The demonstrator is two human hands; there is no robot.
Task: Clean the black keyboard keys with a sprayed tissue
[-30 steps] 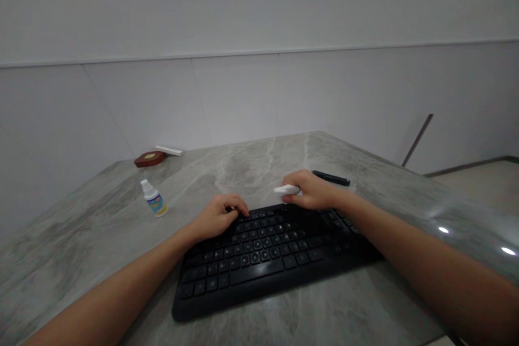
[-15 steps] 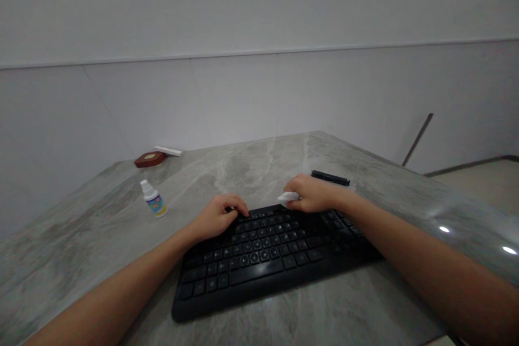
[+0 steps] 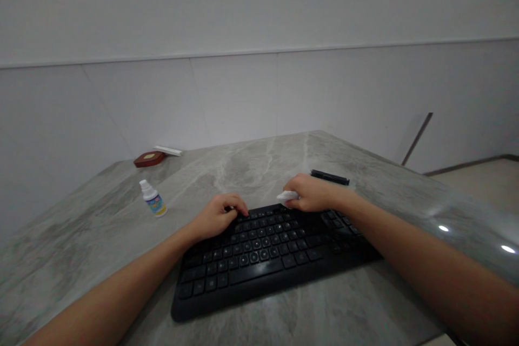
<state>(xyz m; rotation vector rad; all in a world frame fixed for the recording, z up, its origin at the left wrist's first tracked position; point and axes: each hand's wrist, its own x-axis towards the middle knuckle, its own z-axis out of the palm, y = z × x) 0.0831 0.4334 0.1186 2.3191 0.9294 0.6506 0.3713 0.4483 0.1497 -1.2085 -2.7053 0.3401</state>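
A black keyboard [image 3: 259, 248] lies slightly angled on the marbled table. At its far left edge, my left hand [image 3: 221, 215] rests with bent fingers, gripping the rim. My right hand [image 3: 305, 193] is closed around a crumpled white tissue [image 3: 286, 196], which sticks out past the fingers at the keyboard's far edge. That hand and forearm cover part of the keys on the right side. To the left of the keyboard stands a small white bottle [image 3: 154, 200] with a colourful label.
Behind my right hand lies a long black object [image 3: 330, 177]. A reddish-brown box [image 3: 149, 159] and a white flat strip [image 3: 168, 150] sit at the table's back left. The wall [image 3: 243, 97] rises behind the table [image 3: 239, 165], and floor shows at the far right.
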